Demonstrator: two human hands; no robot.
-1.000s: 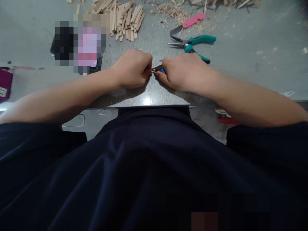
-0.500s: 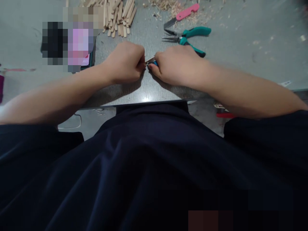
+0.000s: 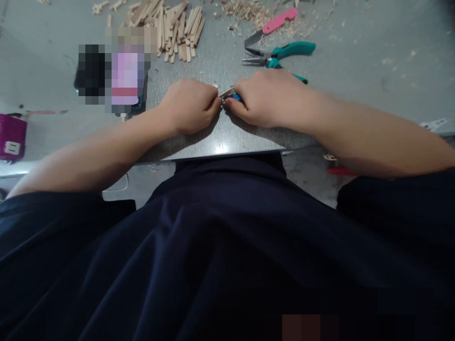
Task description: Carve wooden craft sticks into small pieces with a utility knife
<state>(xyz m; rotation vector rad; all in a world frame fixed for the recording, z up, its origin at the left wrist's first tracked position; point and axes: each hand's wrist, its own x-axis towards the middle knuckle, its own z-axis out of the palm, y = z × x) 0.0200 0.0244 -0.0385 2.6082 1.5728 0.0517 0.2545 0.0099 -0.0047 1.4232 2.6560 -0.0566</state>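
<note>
A thin strip [image 3: 228, 92] slants away rightward from pinching left fingers [image 3: 213, 105] to right fingers [image 3: 239, 107] clenched around a blue object [image 3: 237, 97].

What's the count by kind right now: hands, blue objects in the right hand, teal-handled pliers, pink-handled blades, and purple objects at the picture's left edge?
Hands: 2 (left hand, right hand)
Blue object, partly hidden by the fingers: 1
Teal-handled pliers: 1
Pink-handled blade: 1
Purple object, cut off by the edge: 1
Total: 6
</note>
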